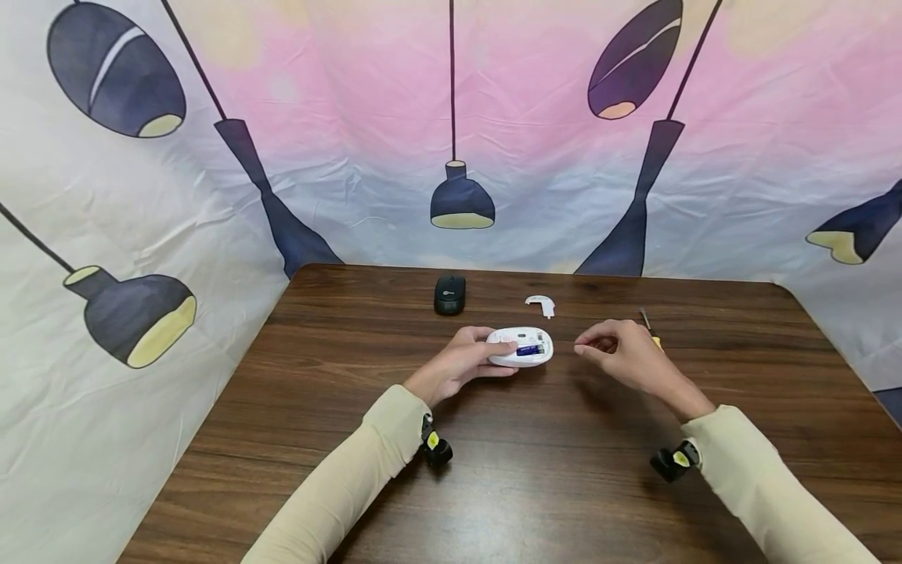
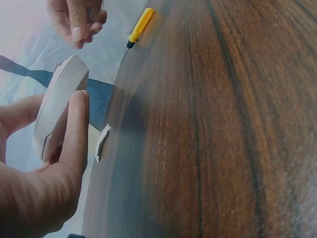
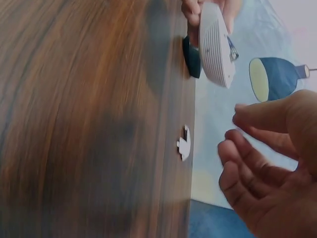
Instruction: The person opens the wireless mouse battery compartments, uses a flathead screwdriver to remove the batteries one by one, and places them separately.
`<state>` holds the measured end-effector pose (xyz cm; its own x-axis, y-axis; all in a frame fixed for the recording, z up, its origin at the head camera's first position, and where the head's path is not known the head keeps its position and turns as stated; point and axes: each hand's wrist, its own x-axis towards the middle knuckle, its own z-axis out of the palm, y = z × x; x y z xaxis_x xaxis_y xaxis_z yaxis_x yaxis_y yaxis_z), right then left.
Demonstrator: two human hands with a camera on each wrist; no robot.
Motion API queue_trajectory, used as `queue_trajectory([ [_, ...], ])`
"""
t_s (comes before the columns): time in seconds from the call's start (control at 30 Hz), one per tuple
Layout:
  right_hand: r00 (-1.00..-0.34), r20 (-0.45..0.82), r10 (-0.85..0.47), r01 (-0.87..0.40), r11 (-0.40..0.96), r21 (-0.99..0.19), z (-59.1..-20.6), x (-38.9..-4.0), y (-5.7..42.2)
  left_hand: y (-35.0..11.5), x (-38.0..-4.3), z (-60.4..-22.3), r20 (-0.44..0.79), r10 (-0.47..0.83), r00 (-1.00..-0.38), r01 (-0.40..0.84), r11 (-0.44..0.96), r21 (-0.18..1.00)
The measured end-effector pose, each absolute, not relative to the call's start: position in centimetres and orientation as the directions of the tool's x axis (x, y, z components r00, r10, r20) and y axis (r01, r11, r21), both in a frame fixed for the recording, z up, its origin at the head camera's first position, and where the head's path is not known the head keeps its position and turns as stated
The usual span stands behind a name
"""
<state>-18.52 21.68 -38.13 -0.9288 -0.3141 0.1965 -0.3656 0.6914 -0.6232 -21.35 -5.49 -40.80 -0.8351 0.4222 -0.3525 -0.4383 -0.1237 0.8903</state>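
Note:
My left hand (image 1: 461,362) grips a white computer mouse (image 1: 502,361) above the table, underside up, with the thumb on top and fingers beneath. Its battery bay is uncovered, and a dark blue battery (image 1: 527,351) lies in it. The left wrist view shows the ribbed end of the mouse (image 2: 59,106) between thumb and fingers. To the right of the mouse, my right hand (image 1: 623,354) hovers with loosely bent fingers and nothing visible between them. In the right wrist view a gap shows between the thumb and the other fingers of that hand (image 3: 267,158).
Behind the held mouse, a white battery cover (image 1: 544,305) lies on the brown wooden table (image 1: 493,470). A black mouse (image 1: 449,295) sits near the back edge. Beyond my right hand lies a yellow-handled screwdriver (image 2: 141,25). A printed cloth (image 1: 395,196) hangs behind the table.

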Motion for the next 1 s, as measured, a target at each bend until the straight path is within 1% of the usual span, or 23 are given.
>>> queue_trajectory([
  [0.13, -0.895, 0.273, -0.352, -0.444, 0.647, -0.620, -38.6, -19.0, 20.6, -5.3, -21.3, -40.9, -0.346, 0.425, -0.837, -0.430, -0.116, 0.896],
  [0.27, -0.870, 0.318, -0.376, -0.490, 0.599, -0.633, -39.1, -19.3, 19.7, -5.2, -21.2, -40.8, -0.337, 0.430, -0.837, -0.422, -0.116, 0.899],
  [0.43, -0.848, 0.362, -0.388, -0.528, 0.541, -0.655, -39.5, -19.3, 19.0, -5.0, -21.2, -40.8, -0.325, 0.440, -0.837, -0.413, -0.119, 0.903],
  [0.77, -0.801, 0.454, -0.390, -0.598, 0.490, -0.634, -40.5, -19.5, 18.7, -4.8, -21.1, -40.6, -0.340, 0.453, -0.824, -0.427, -0.104, 0.898],
  [1.0, -0.786, 0.473, -0.397, -0.617, 0.474, -0.628, -40.8, -19.5, 18.6, -4.8, -21.0, -40.7, -0.349, 0.445, -0.825, -0.434, -0.102, 0.895],
])
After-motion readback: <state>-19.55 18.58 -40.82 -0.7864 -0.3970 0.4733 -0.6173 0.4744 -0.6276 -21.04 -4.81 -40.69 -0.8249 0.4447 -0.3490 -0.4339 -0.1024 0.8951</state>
